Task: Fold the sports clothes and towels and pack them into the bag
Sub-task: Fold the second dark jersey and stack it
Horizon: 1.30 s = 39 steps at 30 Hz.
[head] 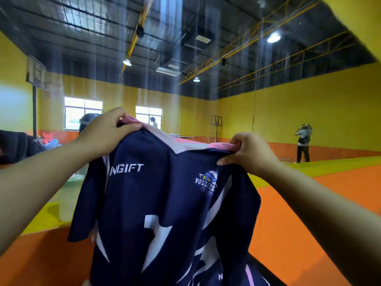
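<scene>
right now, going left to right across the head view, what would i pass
basketball hoop → left hand → navy jersey held up between the hands → right hand → person standing by the far wall

Two hands: left hand, right hand. One jersey. Two windows: left window, right window. Two hoops: near hoop, far hoop. Three lit lamps: left lamp, middle lamp, right lamp. Three other people: left person, middle person, right person.
</scene>
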Tool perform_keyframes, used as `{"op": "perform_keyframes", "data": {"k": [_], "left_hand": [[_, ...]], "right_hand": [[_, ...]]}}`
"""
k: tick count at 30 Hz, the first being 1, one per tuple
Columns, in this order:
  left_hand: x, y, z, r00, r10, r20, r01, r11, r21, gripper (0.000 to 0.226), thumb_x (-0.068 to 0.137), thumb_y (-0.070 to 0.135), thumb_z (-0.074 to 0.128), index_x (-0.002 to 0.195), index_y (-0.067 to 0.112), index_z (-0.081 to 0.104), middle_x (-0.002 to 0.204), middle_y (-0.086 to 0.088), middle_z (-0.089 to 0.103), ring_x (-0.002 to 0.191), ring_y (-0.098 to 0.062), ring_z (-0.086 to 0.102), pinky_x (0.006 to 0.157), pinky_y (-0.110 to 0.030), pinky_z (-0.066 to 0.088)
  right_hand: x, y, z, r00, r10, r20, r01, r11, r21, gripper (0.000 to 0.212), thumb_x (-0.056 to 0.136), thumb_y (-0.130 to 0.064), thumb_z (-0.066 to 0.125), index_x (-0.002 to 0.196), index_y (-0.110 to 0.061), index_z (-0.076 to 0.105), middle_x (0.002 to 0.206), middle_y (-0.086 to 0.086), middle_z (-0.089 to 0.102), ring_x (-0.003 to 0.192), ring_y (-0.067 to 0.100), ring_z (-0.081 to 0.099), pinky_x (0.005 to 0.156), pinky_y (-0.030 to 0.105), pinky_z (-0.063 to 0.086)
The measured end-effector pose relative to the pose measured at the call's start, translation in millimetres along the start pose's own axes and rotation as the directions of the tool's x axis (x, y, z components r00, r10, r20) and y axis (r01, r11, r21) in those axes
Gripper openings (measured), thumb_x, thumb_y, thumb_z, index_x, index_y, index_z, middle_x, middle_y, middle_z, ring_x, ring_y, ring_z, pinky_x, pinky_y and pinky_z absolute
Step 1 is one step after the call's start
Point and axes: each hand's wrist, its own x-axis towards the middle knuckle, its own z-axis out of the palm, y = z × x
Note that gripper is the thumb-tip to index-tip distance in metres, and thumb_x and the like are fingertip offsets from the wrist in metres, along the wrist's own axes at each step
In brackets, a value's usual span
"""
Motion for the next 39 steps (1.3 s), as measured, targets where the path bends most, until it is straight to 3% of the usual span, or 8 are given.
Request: {"op": "perform_keyframes", "data": {"k": [4,7,11,15,23,28,34,39], "left_hand": [[18,14,-24,1.0,0.003,-0.008,-0.004,0.998,-0.061,0.039,0.064,0.065,0.066,0.086,0.033,0.067,0.089,0.013,0.068,0.086,-0.008,0.061,0.079,-0.035,0.048],[20,21,-31,1.0,-0.001,0.018,0.002,0.999,-0.033,0.016,0.073,0.049,0.074,0.078,0.036,0.067,0.08,0.015,0.066,0.077,-0.003,0.058,0.064,-0.027,0.043],[7,11,-28,0.983,-0.028,0.182,0.025,1.0,0.015,0.013,0.074,0.038,0.077,0.086,0.037,0.07,0.071,0.013,0.069,0.072,-0.005,0.061,0.061,-0.026,0.043],[-6,1,-21,0.96,-0.082,0.269,0.087,0.996,-0.009,0.023,0.082,0.033,0.07,0.091,0.014,0.063,0.068,0.001,0.059,0.053,-0.009,0.05,0.047,-0.029,0.032],[-20,-9,-27,0.932,-0.089,0.351,0.121,0.99,-0.069,0.068,0.052,0.073,0.072,0.099,0.025,0.068,0.109,0.005,0.068,0.103,-0.018,0.062,0.099,-0.045,0.045],[-26,-1,-32,0.903,-0.064,0.424,0.163,0.965,-0.204,0.072,0.032,0.066,0.084,0.076,0.011,0.068,0.078,-0.008,0.07,0.072,-0.016,0.065,0.067,-0.026,0.05],[-31,3,-37,0.851,-0.077,0.52,0.307,0.875,-0.374,0.087,0.029,0.065,0.086,0.085,0.0,0.068,0.09,-0.028,0.064,0.077,-0.027,0.065,0.067,-0.032,0.051],[-32,9,-33,0.894,-0.092,0.438,0.282,0.876,-0.392,0.086,0.015,0.066,0.085,0.076,0.008,0.066,0.061,-0.001,0.065,0.049,-0.007,0.059,0.041,-0.015,0.043]], "right_hand": [[21,-7,-30,0.987,0.027,-0.156,0.016,0.964,0.267,0.04,0.051,-0.02,0.093,0.077,-0.011,0.063,0.066,-0.006,0.058,0.055,0.007,0.049,0.045,0.017,0.037],[29,-7,-40,0.987,0.037,-0.156,0.04,0.884,0.466,0.03,0.055,-0.01,0.09,0.072,-0.012,0.066,0.065,-0.004,0.065,0.05,0.002,0.054,0.051,0.013,0.043],[20,4,-29,0.99,0.047,0.135,-0.132,0.669,0.732,0.051,0.048,-0.023,0.089,0.089,-0.001,0.07,0.083,0.014,0.072,0.072,0.022,0.065,0.076,0.037,0.054],[7,16,-13,0.914,-0.048,0.402,-0.282,0.638,0.716,0.059,0.042,-0.048,0.091,0.084,-0.014,0.069,0.087,0.014,0.07,0.07,0.022,0.067,0.061,0.029,0.057],[-1,10,-9,0.854,-0.079,0.514,-0.408,0.511,0.757,0.055,0.08,-0.039,0.064,0.117,0.001,0.06,0.108,0.023,0.064,0.095,0.031,0.063,0.085,0.037,0.054],[2,10,-13,0.856,0.054,0.514,-0.438,0.604,0.666,0.014,0.08,-0.033,0.065,0.075,-0.022,0.059,0.077,0.0,0.058,0.064,0.014,0.054,0.06,0.026,0.048],[2,1,1,0.955,0.106,0.277,-0.275,0.664,0.696,0.032,0.097,-0.028,0.052,0.066,-0.022,0.054,0.067,-0.001,0.053,0.06,0.013,0.044,0.056,0.028,0.034],[0,-4,-2,0.972,0.008,0.236,-0.168,0.724,0.669,0.015,0.081,-0.027,0.071,0.073,-0.016,0.064,0.077,0.006,0.064,0.069,0.016,0.058,0.069,0.03,0.048]]}}
